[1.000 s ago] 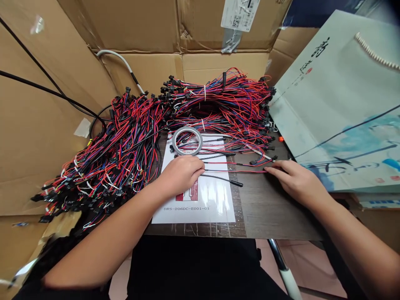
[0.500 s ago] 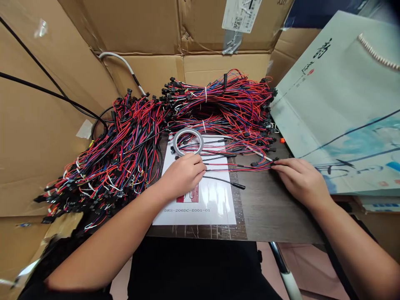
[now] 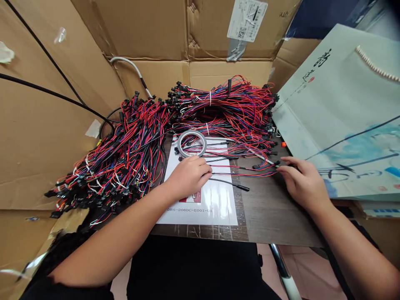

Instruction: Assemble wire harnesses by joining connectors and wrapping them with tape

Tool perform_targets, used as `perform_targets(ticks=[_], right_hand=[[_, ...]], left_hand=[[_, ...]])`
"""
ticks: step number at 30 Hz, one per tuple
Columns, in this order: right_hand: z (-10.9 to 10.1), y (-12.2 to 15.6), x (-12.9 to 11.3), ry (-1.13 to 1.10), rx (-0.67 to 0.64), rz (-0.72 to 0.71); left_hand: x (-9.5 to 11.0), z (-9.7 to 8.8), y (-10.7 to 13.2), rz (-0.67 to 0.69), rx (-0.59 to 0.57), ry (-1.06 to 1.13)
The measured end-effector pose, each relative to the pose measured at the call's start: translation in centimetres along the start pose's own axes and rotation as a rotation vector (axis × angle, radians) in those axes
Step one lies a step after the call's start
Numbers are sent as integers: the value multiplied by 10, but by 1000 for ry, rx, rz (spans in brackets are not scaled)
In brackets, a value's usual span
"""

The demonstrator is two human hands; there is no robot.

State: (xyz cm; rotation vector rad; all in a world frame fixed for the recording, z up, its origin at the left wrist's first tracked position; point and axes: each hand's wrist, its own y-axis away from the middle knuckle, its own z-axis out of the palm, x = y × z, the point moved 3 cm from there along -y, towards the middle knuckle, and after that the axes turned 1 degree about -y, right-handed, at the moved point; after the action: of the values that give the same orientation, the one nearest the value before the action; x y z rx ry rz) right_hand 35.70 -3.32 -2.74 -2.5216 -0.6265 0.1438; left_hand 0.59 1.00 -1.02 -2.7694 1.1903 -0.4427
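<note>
My left hand (image 3: 191,177) is closed in a pinch on a thin red-and-blue wire lead (image 3: 246,173), above the white printed sheet (image 3: 218,208). Its fingertips partly hide the wires. A black cable end (image 3: 239,186) sticks out to the right below that hand. At the right end of the lead, my right hand (image 3: 304,181) has its thumb and index finger apart, beside a small black connector (image 3: 276,163). A grey tape roll (image 3: 204,146) lies just beyond my left hand, over several wires.
A large heap of wire harnesses (image 3: 140,137) lies at left, and tied bundles (image 3: 231,100) are stacked behind. Cardboard walls (image 3: 156,29) enclose the back and left. A pale paper bag (image 3: 343,104) stands at right. A small orange piece (image 3: 283,144) lies near it.
The thumb and index finger of my right hand have parted at the connector end. My left hand keeps its pinch on the wire. The whole view has shifted slightly.
</note>
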Motion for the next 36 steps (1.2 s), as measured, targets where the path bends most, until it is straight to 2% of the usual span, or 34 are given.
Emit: perform_targets(ticks=[12, 17, 22, 26, 36], right_hand=[[0, -4, 1, -14, 46, 65], [1, -5, -2, -44, -2, 54], [-1, -6, -4, -68, -16, 35], [0, -6, -4, -62, -21, 29], [3, -4, 3, -62, -3, 63]], left_hand=[[3, -2, 0, -35, -42, 34], [2, -2, -1, -41, -55, 35], [-1, -2, -2, -121, -20, 179], [-2, -3, -3, -174, -41, 283], [-2, -4, -3, -168, -66, 305]])
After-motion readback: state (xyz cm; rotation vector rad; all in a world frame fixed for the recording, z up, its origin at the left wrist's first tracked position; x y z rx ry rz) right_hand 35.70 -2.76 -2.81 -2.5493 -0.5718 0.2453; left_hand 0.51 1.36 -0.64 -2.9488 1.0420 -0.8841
